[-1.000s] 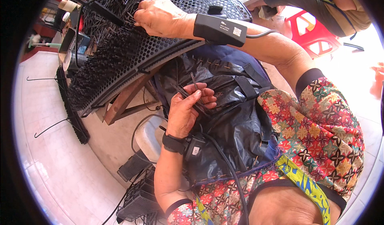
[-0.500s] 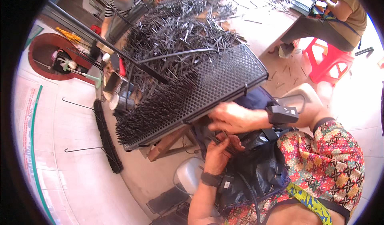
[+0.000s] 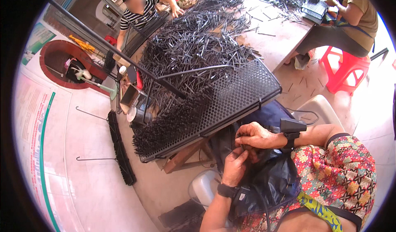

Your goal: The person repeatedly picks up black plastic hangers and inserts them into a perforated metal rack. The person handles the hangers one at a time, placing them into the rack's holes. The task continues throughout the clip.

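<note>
My left hand (image 3: 234, 169) is closed, with thin dark strips (image 3: 231, 151) at its fingertips. Right above it, my right hand (image 3: 255, 135) is pinched, its fingertips nearly meeting the left ones; what it grips is too small and dark to make out. Both hands are over a black plastic sheet (image 3: 270, 172) on my lap. Just beyond them lies a tilted black perforated panel (image 3: 243, 85). Dense black bristle tufts (image 3: 173, 123) cover its left part, while the holes on the right part are bare.
A large heap of loose black strips (image 3: 198, 46) covers the table behind the panel. Metal bars (image 3: 161, 81) cross above it. A long black brush with hooks (image 3: 119, 149) leans at the left wall. Co-workers sit at the far left and far right, one on a red stool (image 3: 344, 71).
My right hand has come down from the panel's edge to meet my left hand's fingertips. The whole view has shifted slightly, showing more of the far side.
</note>
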Available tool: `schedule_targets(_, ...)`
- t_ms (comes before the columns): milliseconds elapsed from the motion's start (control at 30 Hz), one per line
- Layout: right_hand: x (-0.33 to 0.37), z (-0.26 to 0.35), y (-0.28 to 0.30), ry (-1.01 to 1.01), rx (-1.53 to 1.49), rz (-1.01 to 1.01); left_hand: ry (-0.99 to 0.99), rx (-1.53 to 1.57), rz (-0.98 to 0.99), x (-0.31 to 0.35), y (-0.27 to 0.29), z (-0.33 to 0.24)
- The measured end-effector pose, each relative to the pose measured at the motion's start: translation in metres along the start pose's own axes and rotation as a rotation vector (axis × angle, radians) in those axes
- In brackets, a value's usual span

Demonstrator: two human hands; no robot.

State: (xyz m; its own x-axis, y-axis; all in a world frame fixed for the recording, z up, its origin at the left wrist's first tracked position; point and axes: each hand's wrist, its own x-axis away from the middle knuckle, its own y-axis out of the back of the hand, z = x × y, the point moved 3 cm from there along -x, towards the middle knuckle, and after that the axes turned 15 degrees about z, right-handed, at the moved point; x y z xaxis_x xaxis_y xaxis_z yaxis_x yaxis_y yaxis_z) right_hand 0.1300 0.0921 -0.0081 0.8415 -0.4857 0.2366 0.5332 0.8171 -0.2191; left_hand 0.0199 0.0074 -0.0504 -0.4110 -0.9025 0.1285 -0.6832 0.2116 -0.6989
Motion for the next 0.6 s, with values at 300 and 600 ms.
schedule_targets(300,-0.016,0.012,0.022,0.223,0.189,-0.026,0.003,-0.188,-0.135,0.003,-0.008,-0.021)
schedule_targets(600,-0.026,0.052,0.037,0.346,-0.013,-0.211,-0.110,-0.018,-0.074,0.005,-0.001,-0.025)
